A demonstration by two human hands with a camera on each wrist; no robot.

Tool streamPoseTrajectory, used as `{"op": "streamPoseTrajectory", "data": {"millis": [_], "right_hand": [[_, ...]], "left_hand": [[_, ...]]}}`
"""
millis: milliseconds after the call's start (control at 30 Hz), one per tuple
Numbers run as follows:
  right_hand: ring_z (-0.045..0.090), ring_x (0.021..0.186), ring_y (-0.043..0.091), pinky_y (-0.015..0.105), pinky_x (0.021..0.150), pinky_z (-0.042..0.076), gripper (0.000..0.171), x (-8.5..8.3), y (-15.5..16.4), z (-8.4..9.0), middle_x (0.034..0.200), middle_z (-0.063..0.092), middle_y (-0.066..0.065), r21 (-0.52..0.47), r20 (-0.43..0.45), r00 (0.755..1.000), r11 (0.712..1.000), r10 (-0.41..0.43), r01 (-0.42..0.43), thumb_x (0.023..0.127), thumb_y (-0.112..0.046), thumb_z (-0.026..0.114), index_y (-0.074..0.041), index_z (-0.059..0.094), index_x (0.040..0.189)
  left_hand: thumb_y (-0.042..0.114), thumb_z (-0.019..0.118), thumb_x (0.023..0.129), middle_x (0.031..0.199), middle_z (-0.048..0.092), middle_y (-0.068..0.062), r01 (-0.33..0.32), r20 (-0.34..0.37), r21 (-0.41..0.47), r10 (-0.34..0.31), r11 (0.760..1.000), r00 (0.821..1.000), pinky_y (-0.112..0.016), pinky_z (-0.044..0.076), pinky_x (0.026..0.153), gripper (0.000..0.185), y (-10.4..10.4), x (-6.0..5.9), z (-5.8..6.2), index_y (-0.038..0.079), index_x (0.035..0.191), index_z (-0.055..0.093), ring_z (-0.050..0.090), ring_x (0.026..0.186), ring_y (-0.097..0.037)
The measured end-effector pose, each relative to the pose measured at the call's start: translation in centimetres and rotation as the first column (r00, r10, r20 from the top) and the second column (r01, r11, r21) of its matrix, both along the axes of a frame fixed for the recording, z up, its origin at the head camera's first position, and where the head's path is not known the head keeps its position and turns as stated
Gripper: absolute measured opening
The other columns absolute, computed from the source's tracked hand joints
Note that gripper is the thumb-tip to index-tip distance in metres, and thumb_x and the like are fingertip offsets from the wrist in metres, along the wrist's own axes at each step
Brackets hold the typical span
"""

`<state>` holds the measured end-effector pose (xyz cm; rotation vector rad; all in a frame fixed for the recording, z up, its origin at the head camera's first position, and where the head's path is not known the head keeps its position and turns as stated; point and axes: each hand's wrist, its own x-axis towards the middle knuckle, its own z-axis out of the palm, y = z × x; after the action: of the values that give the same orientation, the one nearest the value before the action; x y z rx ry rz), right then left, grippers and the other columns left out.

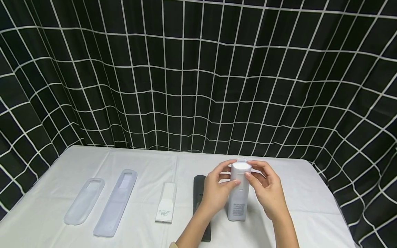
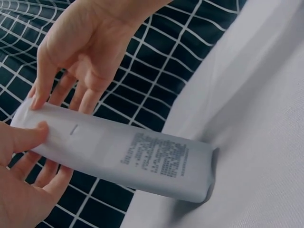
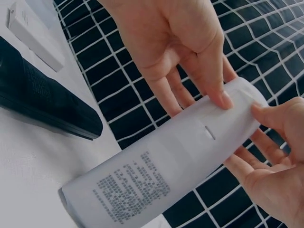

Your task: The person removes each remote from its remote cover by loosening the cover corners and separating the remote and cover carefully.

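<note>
Right of centre in the head view, the left hand [image 1: 217, 193] and right hand [image 1: 266, 191] pinch only the top of the sleeved remote [image 1: 238, 193] standing on the table [image 1: 310, 193], so it could slip and topple.

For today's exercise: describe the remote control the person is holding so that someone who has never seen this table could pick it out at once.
On the white-clothed table, look right of centre, where the left hand and right hand meet. Between them stands the white remote, upright on its lower end, wrapped in a translucent sleeve with small print on its back. Its neighbours, the black remote, the bare white remote and two empty sleeves, all lie flat.
</note>
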<state>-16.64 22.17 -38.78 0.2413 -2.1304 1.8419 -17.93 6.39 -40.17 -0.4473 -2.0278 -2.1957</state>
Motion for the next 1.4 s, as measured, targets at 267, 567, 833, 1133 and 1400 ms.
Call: {"op": "streamPoseTrajectory", "data": {"millis": [267,567,833,1133,1400], "right_hand": [[0.069,0.103,0.006,0.019,0.086,0.058,0.030,0.1,0.3,0.0,0.120,0.064,-0.004,-0.079,-0.013,1.000,0.997,0.023,-0.024,0.100,0.008,0.065,0.007,0.058,0.130],[0.070,0.106,0.007,0.021,0.088,0.061,0.024,0.0,-0.2,0.2,0.118,0.066,-0.004,-0.147,0.035,0.999,0.989,-0.021,0.025,0.101,0.004,0.065,0.001,0.065,0.125],[0.072,0.099,0.009,0.023,0.082,0.063,0.016,0.0,-0.4,0.3,0.108,0.069,-0.002,-0.198,0.031,0.996,0.976,-0.089,0.093,0.100,0.007,0.065,0.000,0.073,0.112],[0.070,0.089,0.011,0.025,0.075,0.064,0.017,-0.1,-0.5,0.7,0.096,0.071,-0.003,-0.236,0.074,0.978,0.949,-0.195,0.207,0.098,0.009,0.065,-0.003,0.077,0.095],[0.073,0.084,0.007,0.023,0.074,0.064,0.019,-0.1,-0.3,1.0,0.090,0.074,-0.004,-0.265,0.054,0.975,0.938,-0.215,0.222,0.096,0.012,0.064,0.000,0.075,0.087]], "left_hand": [[-0.008,0.078,0.089,0.118,0.070,-0.013,0.001,0.001,0.005,-0.001,1.000,1.000,-0.028,0.062,0.088,0.052,0.2,0.0,-0.2,0.011,0.136,0.070,0.072,0.103,-0.022],[-0.007,0.077,0.090,0.120,0.070,-0.014,0.013,-0.002,0.006,-0.013,1.000,1.000,-0.029,0.062,0.090,0.051,0.1,-0.1,-0.2,0.011,0.137,0.069,0.071,0.105,-0.024],[-0.009,0.077,0.089,0.120,0.070,-0.015,0.023,-0.006,0.019,-0.023,1.000,1.000,-0.028,0.062,0.090,0.052,0.1,-0.2,-0.2,0.010,0.137,0.069,0.072,0.106,-0.026],[-0.011,0.077,0.089,0.120,0.069,-0.015,0.057,-0.017,0.026,-0.057,0.998,0.998,-0.027,0.061,0.092,0.052,0.4,0.0,-0.2,0.008,0.137,0.069,0.070,0.107,-0.025],[-0.011,0.076,0.089,0.121,0.069,-0.019,0.083,-0.036,0.025,-0.082,0.996,0.996,-0.026,0.061,0.093,0.051,0.2,0.1,-0.1,0.006,0.137,0.069,0.071,0.108,-0.029]]}}
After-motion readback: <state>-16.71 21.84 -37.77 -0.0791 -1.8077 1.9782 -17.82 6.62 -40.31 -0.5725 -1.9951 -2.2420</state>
